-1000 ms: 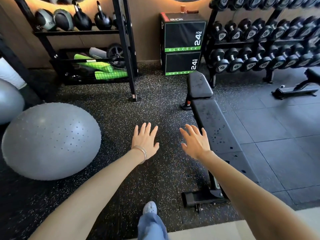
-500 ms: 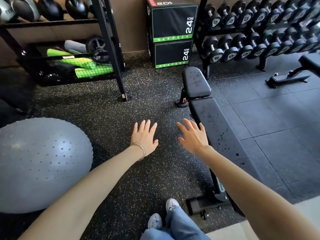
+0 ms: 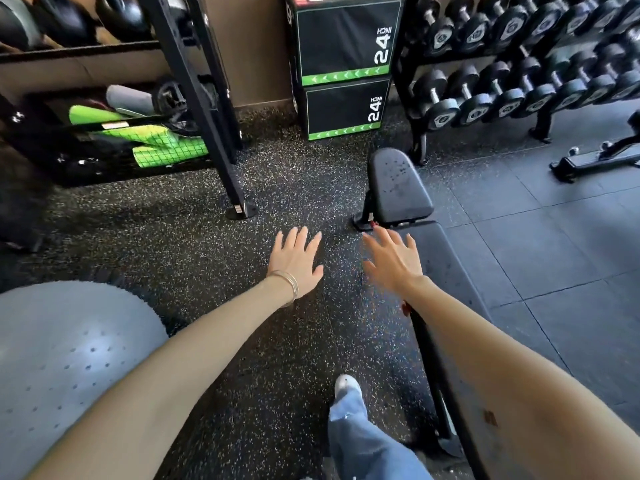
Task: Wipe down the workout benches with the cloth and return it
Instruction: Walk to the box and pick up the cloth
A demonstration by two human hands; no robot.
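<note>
1. A strip of speckled rubber floor (image 3: pixel 277 174) is left open between the grey exercise ball (image 3: pixel 69 358) at the left and the workout bench (image 3: pixel 441 251) at the right. To the right of the bench, smooth grey tiles (image 3: pixel 554 237) are laid.
2. The bench is seen lengthwise at centre right. Its long pad runs toward the viewer and its short seat pad (image 3: pixel 398 188) is tilted up at the far end.
3. The far side is closed off by a dark rack post (image 3: pixel 204 109) footed on the floor, two stacked black boxes (image 3: pixel 343 64) marked "24 INCH", and a dumbbell rack (image 3: pixel 519 81). Green rolls (image 3: pixel 166 147) are stored low in the rack at the left. The base of a second bench (image 3: pixel 595 157) is seen at the right edge.
4. A white shoe (image 3: pixel 346 384) below a blue jeans leg (image 3: pixel 363 441) is placed on the speckled floor just beside the bench frame.
5. Both arms are stretched forward, palms down.
6. The left hand (image 3: pixel 294 261) is held over the floor with its fingers straight and nearly together. Nothing is held in it, and a thin bracelet (image 3: pixel 289 284) is worn at the wrist.
7. The right hand (image 3: pixel 393 261) is spread, slightly blurred, over the left edge of the long pad. Nothing is held in it, and contact with the pad cannot be told.
</note>
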